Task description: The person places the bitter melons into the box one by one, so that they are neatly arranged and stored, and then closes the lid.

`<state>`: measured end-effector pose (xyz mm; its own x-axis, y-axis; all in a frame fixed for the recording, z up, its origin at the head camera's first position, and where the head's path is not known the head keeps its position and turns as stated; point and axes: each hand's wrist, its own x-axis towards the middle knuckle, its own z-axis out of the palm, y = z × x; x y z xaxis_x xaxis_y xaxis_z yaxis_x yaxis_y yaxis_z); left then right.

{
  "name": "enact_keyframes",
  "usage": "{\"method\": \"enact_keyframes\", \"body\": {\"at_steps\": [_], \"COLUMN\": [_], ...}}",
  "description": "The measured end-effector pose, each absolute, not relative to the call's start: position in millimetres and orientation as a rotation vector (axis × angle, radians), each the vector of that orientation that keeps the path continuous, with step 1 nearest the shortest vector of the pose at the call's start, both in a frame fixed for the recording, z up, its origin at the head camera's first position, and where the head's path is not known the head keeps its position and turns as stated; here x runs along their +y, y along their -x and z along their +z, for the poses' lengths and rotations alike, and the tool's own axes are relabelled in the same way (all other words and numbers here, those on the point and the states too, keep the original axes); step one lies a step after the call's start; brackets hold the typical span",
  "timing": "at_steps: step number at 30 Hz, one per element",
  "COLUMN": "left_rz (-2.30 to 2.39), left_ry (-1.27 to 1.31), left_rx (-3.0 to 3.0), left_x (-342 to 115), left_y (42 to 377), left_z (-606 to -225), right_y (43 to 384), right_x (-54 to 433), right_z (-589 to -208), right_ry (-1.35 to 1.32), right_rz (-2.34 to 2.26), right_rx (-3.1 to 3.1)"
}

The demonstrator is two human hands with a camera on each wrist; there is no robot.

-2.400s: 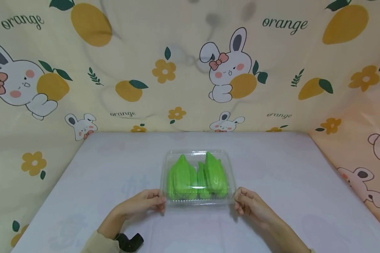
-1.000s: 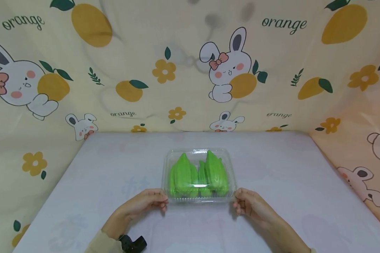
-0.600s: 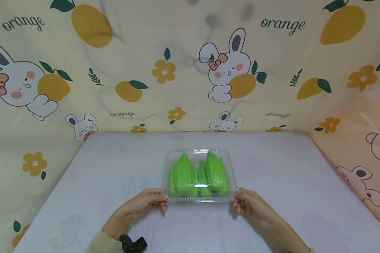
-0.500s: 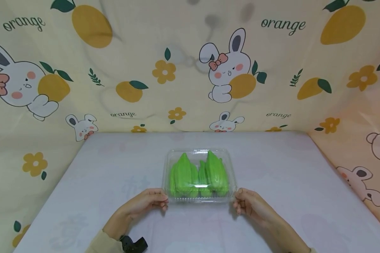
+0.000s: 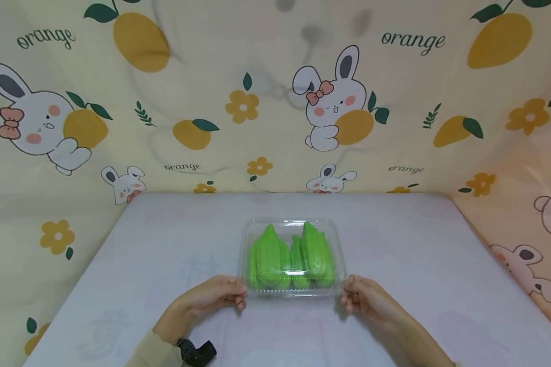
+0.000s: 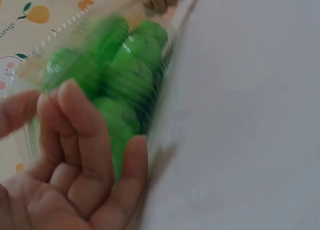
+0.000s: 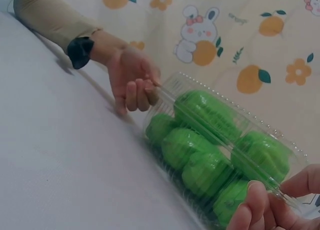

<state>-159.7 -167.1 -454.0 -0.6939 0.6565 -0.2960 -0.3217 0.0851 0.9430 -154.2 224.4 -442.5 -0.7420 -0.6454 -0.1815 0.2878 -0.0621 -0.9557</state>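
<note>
A clear plastic clamshell box (image 5: 296, 293) sits on the table, its lid down. Inside lie several bright green pods (image 5: 268, 257), ridged and pointed at the far end like large okra. At the near left corner my left hand (image 5: 213, 296) pinches the rim between thumb and fingers. My right hand (image 5: 372, 303) pinches the near right corner in the same way. In the right wrist view, my left hand (image 7: 131, 79) grips one end of the box and fingers of my right hand (image 7: 265, 215) the other. The left wrist view is blurred, with the box behind my left hand (image 6: 82, 175).
A white cloth covers the table (image 5: 408, 255). Behind it hangs a cream curtain (image 5: 275, 137) printed with rabbits and oranges, which continues along both sides. A black wrist device (image 5: 197, 352) is strapped at the left sleeve (image 5: 158, 351).
Since the earliest frame the box and left hand have shifted slightly to the right. Lately the whole head view moves a little; both hands keep their pinch on the box.
</note>
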Motion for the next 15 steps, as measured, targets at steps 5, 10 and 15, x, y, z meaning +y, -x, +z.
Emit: {"method": "enact_keyframes", "body": {"at_steps": [5, 10, 15], "left_rz": [1.691, 1.648, 1.588], "left_ry": [-0.353, -0.367, -0.314], "left_rx": [1.730, 1.827, 2.178], "left_x": [-169.4, -175.7, -191.9], "left_y": [158.9, 159.4, 164.5], "left_z": [-455.3, -449.2, -428.9], "right_y": [153.1, 154.2, 163.0], "right_x": [225.3, 226.4, 233.5], "right_z": [-444.4, -439.4, -422.2], "right_ry": [0.361, 0.229, 0.050], "right_rz": [-1.849, -1.831, -1.721], "right_rx": [1.587, 1.727, 2.233]}}
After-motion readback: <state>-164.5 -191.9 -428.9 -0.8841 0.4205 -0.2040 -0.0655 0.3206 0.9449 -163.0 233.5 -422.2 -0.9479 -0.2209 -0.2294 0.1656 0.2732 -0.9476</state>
